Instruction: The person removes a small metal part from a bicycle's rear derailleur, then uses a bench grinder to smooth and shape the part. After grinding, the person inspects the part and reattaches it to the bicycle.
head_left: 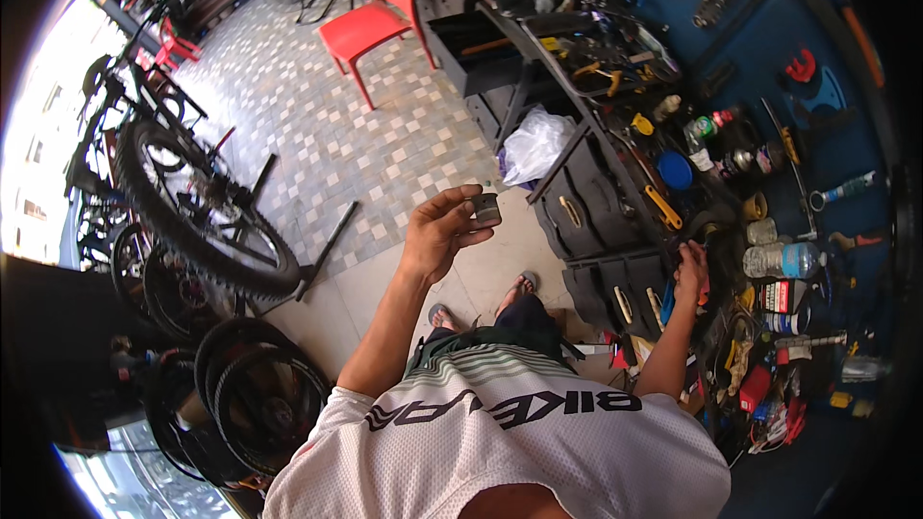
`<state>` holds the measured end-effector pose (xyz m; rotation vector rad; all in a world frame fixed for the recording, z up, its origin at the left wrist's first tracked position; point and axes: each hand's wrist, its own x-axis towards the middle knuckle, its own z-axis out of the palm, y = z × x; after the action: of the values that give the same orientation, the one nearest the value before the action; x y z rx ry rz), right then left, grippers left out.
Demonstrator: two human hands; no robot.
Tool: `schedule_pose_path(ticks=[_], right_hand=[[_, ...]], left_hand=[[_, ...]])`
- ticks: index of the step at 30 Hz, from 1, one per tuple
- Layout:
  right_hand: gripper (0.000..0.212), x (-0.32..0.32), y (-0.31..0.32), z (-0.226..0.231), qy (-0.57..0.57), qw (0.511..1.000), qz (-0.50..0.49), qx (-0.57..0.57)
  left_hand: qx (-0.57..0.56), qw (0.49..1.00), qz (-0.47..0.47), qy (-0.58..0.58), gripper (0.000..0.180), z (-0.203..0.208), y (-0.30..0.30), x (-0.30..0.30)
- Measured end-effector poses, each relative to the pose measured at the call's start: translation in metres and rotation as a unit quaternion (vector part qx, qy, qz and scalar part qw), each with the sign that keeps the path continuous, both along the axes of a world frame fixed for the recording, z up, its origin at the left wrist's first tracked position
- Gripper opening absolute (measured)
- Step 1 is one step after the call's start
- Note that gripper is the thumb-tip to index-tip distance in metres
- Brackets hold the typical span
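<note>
My left hand [442,238] is raised in front of me over the floor. Its thumb and fingers pinch a small, dark grey, blocky part [486,211] with a rounded edge; I cannot make out its exact kind. Out to the right, my right hand [689,275] is down at the front edge of the cluttered workbench, its fingers bent among tools. What they close on is hidden. Close to that hand are a blue-handled tool [658,306], a yellow-handled cutter [663,208] and dark drawers [615,290] with pale handles.
Bottles, including a clear one with a blue label [784,260], crowd the bench beneath a blue tool wall [836,149]. A white plastic bag [536,146] hangs by the bench. Ahead stands a red chair [370,27]; a bicycle [183,202] and loose wheels [264,394] are at left.
</note>
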<state>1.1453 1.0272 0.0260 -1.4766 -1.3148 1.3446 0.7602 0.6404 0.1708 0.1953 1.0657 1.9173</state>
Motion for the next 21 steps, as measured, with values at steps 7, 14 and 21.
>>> schedule_pose_path(ticks=[7, 14, 21], right_hand=[[0.038, -0.090, -0.084, 0.081, 0.147, 0.983, 0.104, 0.034], [0.037, -0.250, -0.234, 0.189, 0.019, 0.789, 0.539, 0.293], [0.038, -0.331, -0.338, 0.245, 0.025, 0.470, 0.739, 0.482]], left_hand=[[-0.040, 0.995, 0.053, 0.070, 0.029, -0.001, -0.092, 0.000], [-0.041, 0.992, 0.066, 0.095, 0.029, 0.009, -0.148, 0.004], [-0.016, 0.993, 0.077, 0.090, 0.031, 0.024, -0.188, 0.009]])
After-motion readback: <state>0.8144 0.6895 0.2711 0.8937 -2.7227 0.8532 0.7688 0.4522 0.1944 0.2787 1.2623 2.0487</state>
